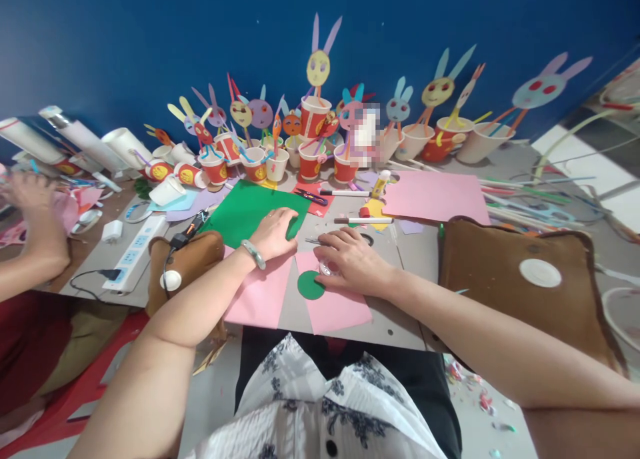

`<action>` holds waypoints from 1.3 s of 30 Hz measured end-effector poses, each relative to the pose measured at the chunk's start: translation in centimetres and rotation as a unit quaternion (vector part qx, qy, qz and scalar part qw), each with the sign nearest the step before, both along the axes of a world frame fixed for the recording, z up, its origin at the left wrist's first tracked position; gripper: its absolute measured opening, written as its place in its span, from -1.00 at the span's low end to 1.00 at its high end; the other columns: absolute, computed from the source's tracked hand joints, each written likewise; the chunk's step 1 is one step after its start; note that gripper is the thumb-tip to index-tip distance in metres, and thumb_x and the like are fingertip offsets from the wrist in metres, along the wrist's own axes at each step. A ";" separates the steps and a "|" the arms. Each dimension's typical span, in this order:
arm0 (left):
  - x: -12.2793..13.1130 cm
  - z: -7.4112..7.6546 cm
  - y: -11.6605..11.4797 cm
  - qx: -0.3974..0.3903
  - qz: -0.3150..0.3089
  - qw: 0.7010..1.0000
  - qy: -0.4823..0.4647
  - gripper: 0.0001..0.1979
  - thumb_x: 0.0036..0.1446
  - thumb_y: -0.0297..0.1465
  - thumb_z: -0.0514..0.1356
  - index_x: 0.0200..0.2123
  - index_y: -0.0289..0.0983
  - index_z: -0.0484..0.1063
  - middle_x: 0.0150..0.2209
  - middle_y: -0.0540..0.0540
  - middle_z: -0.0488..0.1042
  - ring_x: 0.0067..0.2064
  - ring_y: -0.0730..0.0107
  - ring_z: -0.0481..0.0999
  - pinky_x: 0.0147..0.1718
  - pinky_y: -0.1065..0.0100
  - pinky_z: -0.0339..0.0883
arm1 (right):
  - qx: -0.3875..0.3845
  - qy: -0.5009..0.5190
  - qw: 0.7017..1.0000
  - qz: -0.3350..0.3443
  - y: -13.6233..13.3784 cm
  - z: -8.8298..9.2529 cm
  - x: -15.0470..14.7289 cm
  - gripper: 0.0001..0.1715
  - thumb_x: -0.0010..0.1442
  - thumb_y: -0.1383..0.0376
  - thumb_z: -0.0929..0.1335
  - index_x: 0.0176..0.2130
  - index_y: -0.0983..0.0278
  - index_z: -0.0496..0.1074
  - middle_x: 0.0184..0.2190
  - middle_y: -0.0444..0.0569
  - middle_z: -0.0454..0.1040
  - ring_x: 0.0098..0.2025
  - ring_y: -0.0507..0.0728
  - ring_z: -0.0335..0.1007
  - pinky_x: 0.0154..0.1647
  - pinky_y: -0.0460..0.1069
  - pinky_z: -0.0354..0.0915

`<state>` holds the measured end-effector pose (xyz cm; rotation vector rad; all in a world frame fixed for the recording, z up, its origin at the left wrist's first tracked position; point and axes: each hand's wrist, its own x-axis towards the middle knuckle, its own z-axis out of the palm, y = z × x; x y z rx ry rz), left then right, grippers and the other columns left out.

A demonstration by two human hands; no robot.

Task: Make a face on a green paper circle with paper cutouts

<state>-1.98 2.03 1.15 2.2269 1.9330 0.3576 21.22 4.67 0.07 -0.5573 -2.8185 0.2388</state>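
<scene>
My left hand [275, 235] rests at the lower right corner of a green paper sheet [235, 209]. Its fingers are bent and apart from the thumb, with green showing in the gap. Thumb and fingers of my right hand [357, 262] close around a small round clear thing, like a tape roll [329, 268], largely covered by the hand. A green paper circle [310, 285] touches my right thumb and lies on a pink paper piece [340, 312]. Left of it is another pink sheet [263, 295]. Scissors [367, 239] show partly beyond my right fingers.
Paper rabbits in cups [313, 139] line the blue wall. Two pens [363, 221], a glue stick [381, 184], purple-handled scissors [311, 197] and pink paper [435, 195] lie ahead. Brown cushions [520, 285] flank me; a power strip [135, 253] and another person's hand [33, 195] are left.
</scene>
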 end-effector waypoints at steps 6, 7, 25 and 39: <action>0.1 0.8 -0.7 -0.003 0.011 0.997 0.073 -0.47 0.09 -0.54 0.14 0.16 -0.24 0.27 0.22 -0.20 0.33 0.15 0.09 0.46 0.08 0.17 0.40 | -0.012 -0.008 1.000 -0.007 -0.3 0.3 -0.1 -0.58 0.17 0.05 0.42 -0.14 0.34 0.54 -0.05 0.22 0.47 0.00 0.33 0.30 0.11 0.21 0.07; 0.2 0.9 -0.8 -0.004 0.015 0.996 0.089 -0.47 0.12 -0.54 0.11 0.19 -0.24 0.25 0.24 -0.20 0.30 0.13 0.07 0.47 0.05 0.17 0.42 | -0.014 -0.009 1.000 -0.007 -0.3 0.3 -0.1 -0.58 0.18 0.05 0.42 -0.14 0.34 0.54 -0.05 0.22 0.47 0.00 0.33 0.29 0.10 0.21 0.07; -0.4 2.4 -0.6 -0.009 0.094 0.983 0.156 -0.62 0.21 -0.02 0.14 -0.23 -0.22 0.46 0.05 -0.20 0.39 -0.12 0.05 0.59 -0.18 0.16 0.44 | -0.004 -0.006 1.000 -0.004 -0.4 0.0 0.0 -0.57 0.22 0.05 0.38 -0.12 0.36 0.52 -0.04 0.24 0.45 0.02 0.35 0.26 0.10 0.23 0.06; 0.9 1.9 -0.8 -0.012 0.096 0.981 0.167 -0.78 0.18 -0.24 0.12 -0.19 -0.24 0.40 -0.06 -0.19 0.45 -0.18 0.08 0.57 -0.26 0.17 0.41 | 0.002 0.010 1.000 0.002 -0.3 -0.4 -0.1 -0.62 0.23 0.10 0.36 -0.12 0.33 0.51 -0.04 0.23 0.44 0.01 0.35 0.23 0.07 0.23 0.05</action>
